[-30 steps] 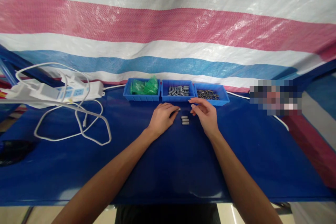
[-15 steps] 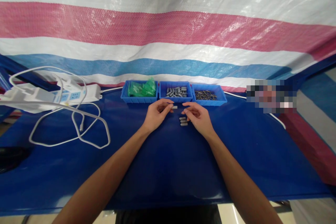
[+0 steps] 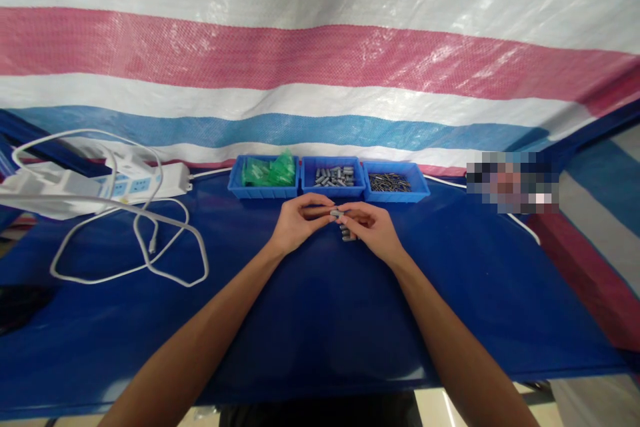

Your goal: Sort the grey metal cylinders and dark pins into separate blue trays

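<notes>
A small grey metal cylinder (image 3: pixel 337 213) is pinched between the fingertips of both hands, just in front of the middle bin. My left hand (image 3: pixel 296 225) has thumb and fingers closed on its left end. At the right end, my right hand (image 3: pixel 376 232) closes its thumb and index finger on it; whether a smaller part is also in those fingers is hidden. Several similar cylinders (image 3: pixel 346 236) lie in a short row on the blue table, partly covered by my right hand.
Three blue bins stand along the back: one with green plastic bags (image 3: pixel 273 172), one with metal cylinders (image 3: pixel 336 177), one with thin metal pins (image 3: pixel 389 182). A white power strip (image 3: pixel 145 181) and looped white cable (image 3: pixel 125 275) occupy the left. A striped sheet (image 3: pixel 320 57) hangs behind.
My right hand has moved left, bringing its fingertips to the cylinder held by my left hand. The cylinder has shifted slightly nearer to me.
</notes>
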Motion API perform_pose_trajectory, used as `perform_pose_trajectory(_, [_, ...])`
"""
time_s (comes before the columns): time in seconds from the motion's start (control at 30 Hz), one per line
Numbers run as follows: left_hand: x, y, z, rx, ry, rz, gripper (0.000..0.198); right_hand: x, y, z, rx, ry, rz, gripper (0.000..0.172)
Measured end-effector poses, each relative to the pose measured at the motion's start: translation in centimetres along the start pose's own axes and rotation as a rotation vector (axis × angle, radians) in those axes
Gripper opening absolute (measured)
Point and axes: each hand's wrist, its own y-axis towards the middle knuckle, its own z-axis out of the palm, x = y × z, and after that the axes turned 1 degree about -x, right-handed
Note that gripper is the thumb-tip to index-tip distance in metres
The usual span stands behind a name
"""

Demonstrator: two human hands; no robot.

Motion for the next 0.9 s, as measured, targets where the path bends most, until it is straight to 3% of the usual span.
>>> perform_pose_trajectory(0.2, [0.2,-0.1,0.1,0.072,0.059,-0.005,0.038,-0.2,0.2,-0.3,-0.047,-0.029,-0.045,0.029])
perform_pose_trajectory(0.4, [-0.3,-0.1,0.2,0.082,0.405,0.261,0.017,-0.1,0.3,-0.8,-0.246,-0.181,-0.208,0.027])
perform_pose_trajectory(0.53, [-1.0,-0.3,0.4,0.307,0.609,0.405,0.037,0.3,0.3,-0.8,-0.293,-0.134,-0.284,0.039])
perform_pose_trajectory(0.67, [-1.1,-0.6,0.6,0.504,0.686,0.438,0.062,0.4,0.3,-1.0,-0.328,-0.148,-0.259,0.035])
perform_pose_trajectory(0.77, [-0.9,-0.7,0.7,0.481,0.741,0.443,0.057,0.5,0.2,-1.1,-0.334,-0.159,-0.232,0.027])
perform_pose_trajectory(0.9, [-0.1,-0.6,0.8,0.264,0.888,0.465,0.036,0.7,0.2,-1.1,-0.326,-0.142,-0.221,0.024])
